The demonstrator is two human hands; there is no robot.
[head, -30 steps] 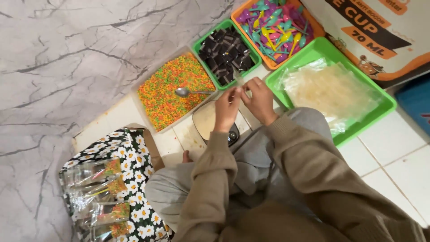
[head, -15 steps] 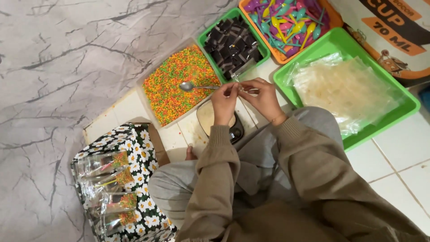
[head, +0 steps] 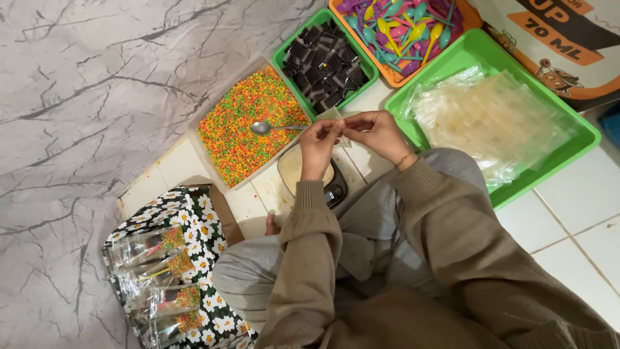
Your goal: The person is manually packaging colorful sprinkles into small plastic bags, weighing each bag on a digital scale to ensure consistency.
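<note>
Clear plastic pouch (head: pixel 340 123) pinched between left hand (head: pixel 318 141) and right hand (head: pixel 373 132), both closed on its top edge, held above the small scale (head: pixel 323 181) on the tiled floor (head: pixel 568 213); contents of pouch too small to tell. For a clean step, judged from this: keep pouch mouth level and upright over the scale; pinch near the corners, not mid-film; hold steady beside the tray of coloured sprinkles (head: pixel 248 123), clear of the metal spoon (head: pixel 271 127) resting there; avoid dragging sleeves across the tray of dark chocolate pieces (head: pixel 326 58); keep finished packets (head: pixel 161 278) on the flowered box well apart.
</note>
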